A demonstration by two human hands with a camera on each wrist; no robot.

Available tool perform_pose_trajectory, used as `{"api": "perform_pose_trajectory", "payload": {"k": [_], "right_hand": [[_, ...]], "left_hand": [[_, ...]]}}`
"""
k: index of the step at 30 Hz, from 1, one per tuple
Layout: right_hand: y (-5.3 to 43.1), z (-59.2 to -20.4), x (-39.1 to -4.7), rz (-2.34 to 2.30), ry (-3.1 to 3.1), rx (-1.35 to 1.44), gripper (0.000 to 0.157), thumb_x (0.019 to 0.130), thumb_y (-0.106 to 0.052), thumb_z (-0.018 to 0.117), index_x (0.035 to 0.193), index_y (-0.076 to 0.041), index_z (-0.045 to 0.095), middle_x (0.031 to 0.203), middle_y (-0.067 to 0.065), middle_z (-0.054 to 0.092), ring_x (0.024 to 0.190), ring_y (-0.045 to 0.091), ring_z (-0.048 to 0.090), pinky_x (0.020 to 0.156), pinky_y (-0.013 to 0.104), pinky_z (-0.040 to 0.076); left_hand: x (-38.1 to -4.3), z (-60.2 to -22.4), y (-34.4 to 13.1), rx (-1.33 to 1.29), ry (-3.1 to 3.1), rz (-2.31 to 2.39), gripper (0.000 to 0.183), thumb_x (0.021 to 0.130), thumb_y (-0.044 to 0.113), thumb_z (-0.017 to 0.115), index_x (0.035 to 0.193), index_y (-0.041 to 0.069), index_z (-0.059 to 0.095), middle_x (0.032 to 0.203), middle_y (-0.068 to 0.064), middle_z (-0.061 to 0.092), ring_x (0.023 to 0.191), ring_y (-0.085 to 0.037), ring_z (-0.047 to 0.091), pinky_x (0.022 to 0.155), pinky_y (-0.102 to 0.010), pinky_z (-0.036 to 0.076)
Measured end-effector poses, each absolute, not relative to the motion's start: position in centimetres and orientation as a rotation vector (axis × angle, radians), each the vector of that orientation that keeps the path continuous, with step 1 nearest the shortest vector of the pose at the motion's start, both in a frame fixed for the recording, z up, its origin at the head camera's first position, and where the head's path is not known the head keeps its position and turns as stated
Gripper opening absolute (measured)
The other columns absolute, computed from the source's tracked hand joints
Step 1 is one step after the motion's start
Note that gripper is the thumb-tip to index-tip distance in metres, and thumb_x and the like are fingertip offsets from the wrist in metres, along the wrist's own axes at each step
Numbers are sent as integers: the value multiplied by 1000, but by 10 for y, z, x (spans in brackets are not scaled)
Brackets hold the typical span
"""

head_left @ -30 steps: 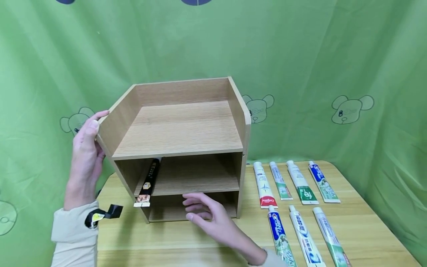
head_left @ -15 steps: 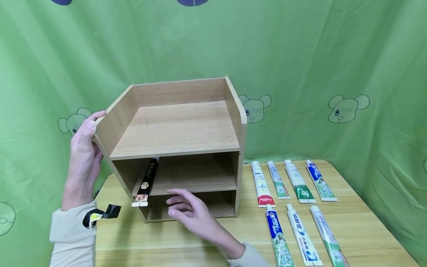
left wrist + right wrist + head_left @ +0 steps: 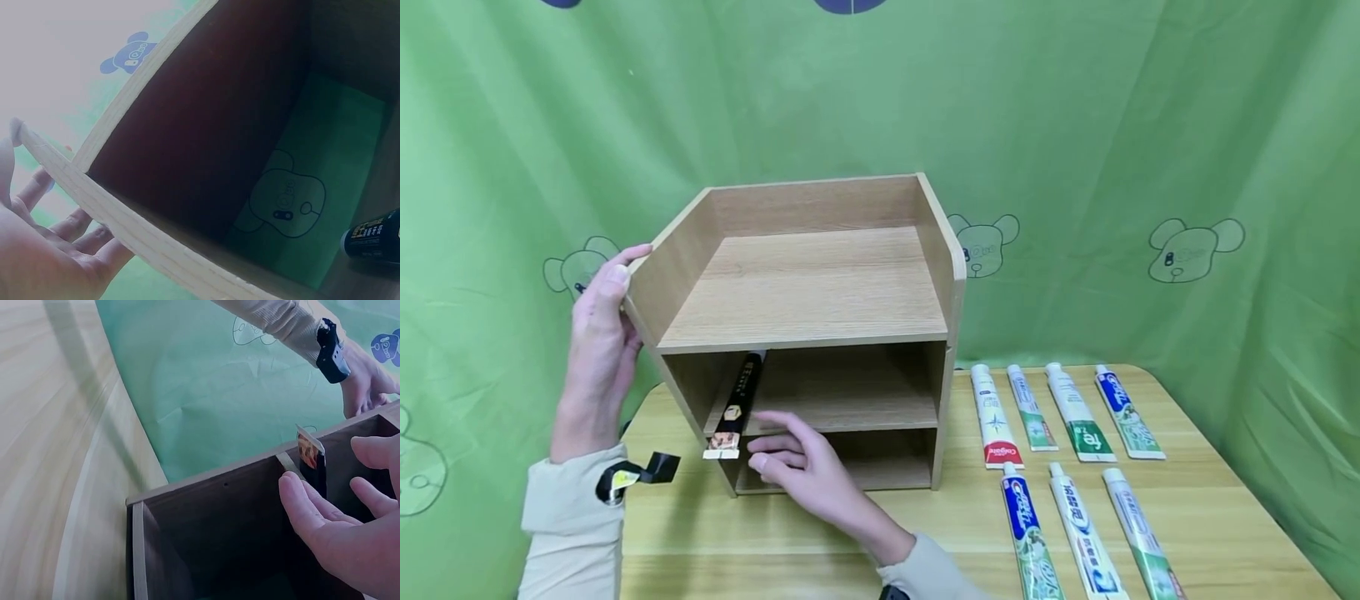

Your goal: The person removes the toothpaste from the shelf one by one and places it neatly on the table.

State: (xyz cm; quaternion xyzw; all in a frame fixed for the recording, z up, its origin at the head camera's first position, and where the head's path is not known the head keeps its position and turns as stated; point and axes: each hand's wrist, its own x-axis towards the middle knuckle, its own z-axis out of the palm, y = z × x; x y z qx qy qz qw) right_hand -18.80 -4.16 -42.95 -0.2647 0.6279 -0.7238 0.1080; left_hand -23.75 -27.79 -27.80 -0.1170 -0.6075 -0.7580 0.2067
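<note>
A wooden desk shelf (image 3: 820, 287) stands at the middle of the table, with an open top tray and two compartments below. My left hand (image 3: 597, 346) holds its left side panel by the front edge; in the left wrist view the fingers (image 3: 75, 228) lie behind the panel. A black toothpaste tube (image 3: 737, 408) lies at the left of the middle compartment, its crimped end jutting past the front edge. My right hand (image 3: 812, 475) hovers just right of that end, fingers loosely bent and holding nothing. In the right wrist view, the crimped end (image 3: 310, 453) shows beyond my fingertips.
Right of the shelf, several toothpaste tubes lie in two rows on the wooden table (image 3: 1232, 517), among them a red-ended white tube (image 3: 994, 417) and a blue and green tube (image 3: 1030, 533). A green curtain (image 3: 1075, 167) hangs behind the table.
My right hand has moved left across the shelf's front, towards the black toothpaste tube's end. My left hand keeps its hold on the panel. The tube has not visibly moved in the compartment.
</note>
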Motion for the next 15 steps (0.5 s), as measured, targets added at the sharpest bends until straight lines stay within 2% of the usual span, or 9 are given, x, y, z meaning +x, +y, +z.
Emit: {"api": "perform_pose_trajectory", "payload": {"k": [10,15], "right_hand": [[-67,-424,-194,-2189,1772,-691,49,97,-5,68,144,-13,56,114,15,69,98,32,73,84,39,60],[-77,-424,-196,-2247,1699,-615,46,97,-2,67,142,-10,56,108,20,73,93,37,74,81,35,60]], "left_hand": [[-239,-279,-277,-334,-1675,-2112,48,100,40,61,140,14,62,127,-13,53,103,-24,55,80,-30,49],[-238,-279,-278,-332,-1683,-2092,47,100,40,61,139,14,63,132,-12,50,108,-26,52,83,-32,47]]}}
